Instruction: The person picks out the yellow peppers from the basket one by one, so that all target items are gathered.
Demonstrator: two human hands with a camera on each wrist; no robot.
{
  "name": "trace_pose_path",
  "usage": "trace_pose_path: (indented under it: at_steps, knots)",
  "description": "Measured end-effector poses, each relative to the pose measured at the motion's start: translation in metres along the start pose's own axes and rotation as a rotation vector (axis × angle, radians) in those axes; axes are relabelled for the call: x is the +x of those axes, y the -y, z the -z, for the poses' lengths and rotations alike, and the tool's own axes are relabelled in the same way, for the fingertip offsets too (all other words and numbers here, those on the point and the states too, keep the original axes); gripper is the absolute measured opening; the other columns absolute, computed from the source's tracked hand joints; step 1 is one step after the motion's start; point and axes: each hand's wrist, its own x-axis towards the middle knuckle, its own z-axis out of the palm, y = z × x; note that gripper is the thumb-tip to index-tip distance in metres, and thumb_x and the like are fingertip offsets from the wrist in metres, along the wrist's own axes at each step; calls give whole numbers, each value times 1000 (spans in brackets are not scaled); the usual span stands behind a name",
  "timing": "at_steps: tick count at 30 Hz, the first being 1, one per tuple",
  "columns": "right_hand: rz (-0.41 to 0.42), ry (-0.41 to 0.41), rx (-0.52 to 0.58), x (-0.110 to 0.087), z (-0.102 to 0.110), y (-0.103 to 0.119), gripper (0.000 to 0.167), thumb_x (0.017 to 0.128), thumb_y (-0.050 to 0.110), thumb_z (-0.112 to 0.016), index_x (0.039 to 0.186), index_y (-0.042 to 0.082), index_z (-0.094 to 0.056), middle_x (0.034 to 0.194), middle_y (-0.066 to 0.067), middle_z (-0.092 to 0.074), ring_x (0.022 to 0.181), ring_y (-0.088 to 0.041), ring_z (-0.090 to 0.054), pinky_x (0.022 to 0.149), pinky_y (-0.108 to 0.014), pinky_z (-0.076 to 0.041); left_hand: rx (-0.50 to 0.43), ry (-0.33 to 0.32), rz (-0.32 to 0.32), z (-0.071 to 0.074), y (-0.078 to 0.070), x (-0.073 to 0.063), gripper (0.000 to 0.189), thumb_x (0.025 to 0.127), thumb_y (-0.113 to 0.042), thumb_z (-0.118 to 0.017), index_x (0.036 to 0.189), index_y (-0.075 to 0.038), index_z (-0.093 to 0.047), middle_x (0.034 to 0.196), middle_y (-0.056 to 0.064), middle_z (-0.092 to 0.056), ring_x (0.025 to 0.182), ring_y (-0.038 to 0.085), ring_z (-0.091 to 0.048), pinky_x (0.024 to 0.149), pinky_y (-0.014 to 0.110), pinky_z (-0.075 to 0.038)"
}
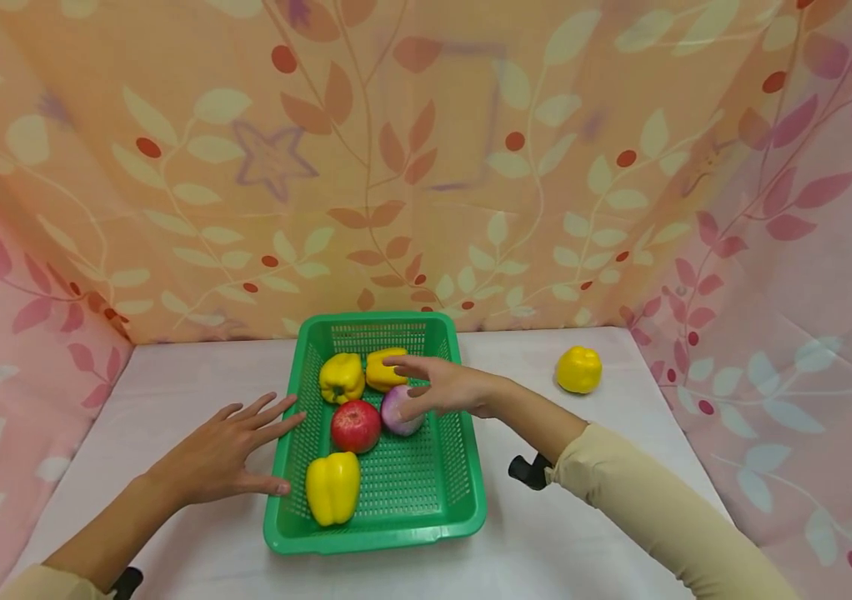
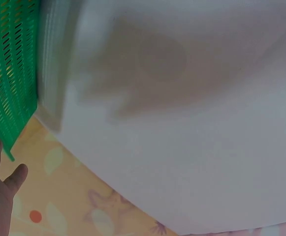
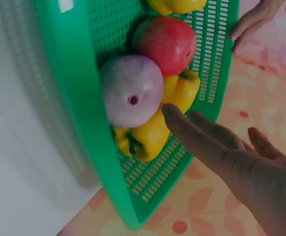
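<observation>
Looking down into a green basket, long from near to far — hovering with the right hand, the nearer of 2, close over a round purple vegetable inside, right of a red fruit; poised by the left rim with the left hand; gripping nothing, with fingers spread and loosely extended on both — cannot tell about light contact

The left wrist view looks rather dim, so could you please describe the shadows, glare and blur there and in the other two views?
Left wrist: a broad, soft-edged shadow across the white tabletop; right wrist: a small white glare patch on the green basket, whose near wall looks soft; head: brighter, with a glossy highlight on the front yellow pepper.
</observation>
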Motion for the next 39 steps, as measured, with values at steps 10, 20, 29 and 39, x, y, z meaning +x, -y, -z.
trace_pose_path:
  at_steps: [10, 20, 29, 39]
  knots:
    - [-48, 174, -24, 23, -30, 0, 70, 90, 27, -73, 152, 19, -42, 153, -11, -43, 133, -33, -46, 86, -59, -52, 7, -13, -5, -2, 1, 1, 93, 76, -75, -66, 149, -19, -49, 156, 9, -41, 140, 44, -38, 100, 68, -39]
    - [-126, 276, 15, 43, -51, -4, 67, 93, 27, -71, 151, 17, -39, 153, -10, -45, 127, -37, -53, 87, -64, -51, 14, 1, 3, -4, 3, 0, 94, 76, -76, -65, 150, -20, -47, 158, 7, -38, 142, 41, -36, 103, 66, -38]
    - [-161, 286, -16, 60, -69, -13, 68, 92, 31, -72, 151, 21, -42, 152, -9, -46, 122, -48, -53, 83, -61, -54, 14, -17, -12, -4, 4, 0, 93, 77, -74, -66, 149, -19, -48, 157, 9, -40, 140, 42, -38, 101, 67, -39]
    - [-185, 254, -225, 79, -96, -21, 63, 91, 30, -74, 148, 24, -47, 146, -2, -48, 116, -30, -55, 71, -55, -59, 19, -41, -26, -4, 2, 0, 92, 76, -73, -67, 148, -18, -50, 155, 9, -42, 139, 42, -40, 99, 66, -41]
